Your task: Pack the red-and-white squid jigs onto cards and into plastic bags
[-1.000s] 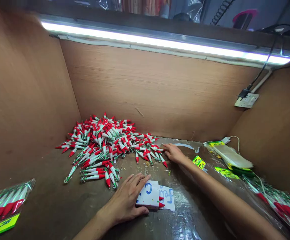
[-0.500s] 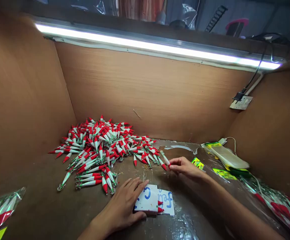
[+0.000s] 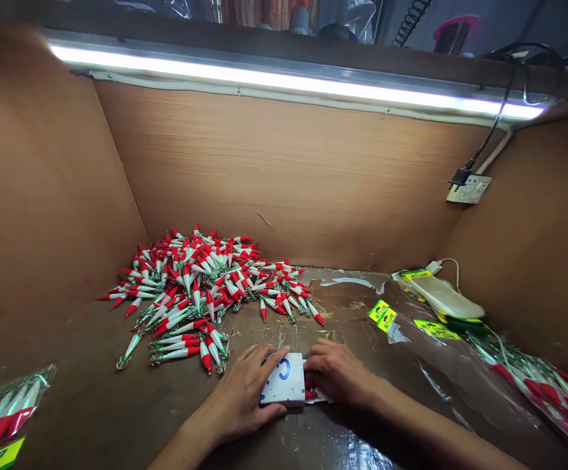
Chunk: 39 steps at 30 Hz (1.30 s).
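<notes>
My left hand (image 3: 247,385) lies over a small white box (image 3: 288,385) with blue handwriting, thumb along its near edge and fingers across its far side, holding it on the table. At the box's right end, my right hand (image 3: 335,371) is closed, fingers curled downward. The squid jig in its fingers is hidden behind them. Below those fingers, red jig tips (image 3: 312,394) stick out of the box over a white card. Behind my left hand spreads a large heap of red-and-white squid jigs (image 3: 200,274) with green hooked ends.
Yellow-labelled packets (image 3: 384,314) and a stack of clear bags (image 3: 443,294) lie to the right, near bagged jigs (image 3: 538,388). Another filled bag (image 3: 12,408) is at the left edge. Brown board walls surround the table; a socket (image 3: 469,188) is on the right.
My right hand has moved left and toward me, bringing the squid jig from beside the heap to the box's right end. My left hand stays on the box. The camera view has shifted slightly.
</notes>
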Available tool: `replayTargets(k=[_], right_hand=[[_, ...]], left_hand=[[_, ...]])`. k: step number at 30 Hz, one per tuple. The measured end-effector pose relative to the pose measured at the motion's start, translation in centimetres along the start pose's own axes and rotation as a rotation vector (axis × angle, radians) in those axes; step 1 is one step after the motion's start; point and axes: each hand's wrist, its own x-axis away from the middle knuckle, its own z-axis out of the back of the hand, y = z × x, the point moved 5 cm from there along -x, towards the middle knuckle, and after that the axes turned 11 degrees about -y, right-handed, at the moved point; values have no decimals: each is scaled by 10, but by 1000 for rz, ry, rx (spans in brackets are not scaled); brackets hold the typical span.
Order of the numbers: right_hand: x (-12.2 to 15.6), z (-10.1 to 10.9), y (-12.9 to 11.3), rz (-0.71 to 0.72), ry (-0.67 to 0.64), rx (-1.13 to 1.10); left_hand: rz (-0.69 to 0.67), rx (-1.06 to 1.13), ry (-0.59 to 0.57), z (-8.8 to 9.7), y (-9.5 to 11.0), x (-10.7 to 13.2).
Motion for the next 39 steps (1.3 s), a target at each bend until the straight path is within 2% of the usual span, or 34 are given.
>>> replayTargets(k=[1,3,6,8,12,17,20,25,29,34,39], right_hand=[[-3,3,2,38,-35,-35],[-10,14,18,-17,-12,-115],[-20,31,59,-287,181,-128],[-29,32,81,-409,255,-95],[-48,30,112,-499,295,-86],[-50,61,137,-499,440,-108],[-40,75,136,-459,519,-93],[-29,77,119,-444,646,-28],[-50,83,107,-410,704,-42],[-86,97,85,-278,739,-111],[-92,98,76,-209,731,-256]], left_hand=[[3,-1,-1,0,0,0],[4,-1,-6,-1,-1,1],[4,0,-14,0,-1,2],[6,2,-22,2,0,2],[1,7,-15,6,3,2],[1,18,-17,8,4,5],[17,18,-24,7,1,5],[8,26,-24,4,-1,4],[6,32,-22,4,-1,5],[4,15,-12,4,1,6],[-11,18,-9,4,1,6]])
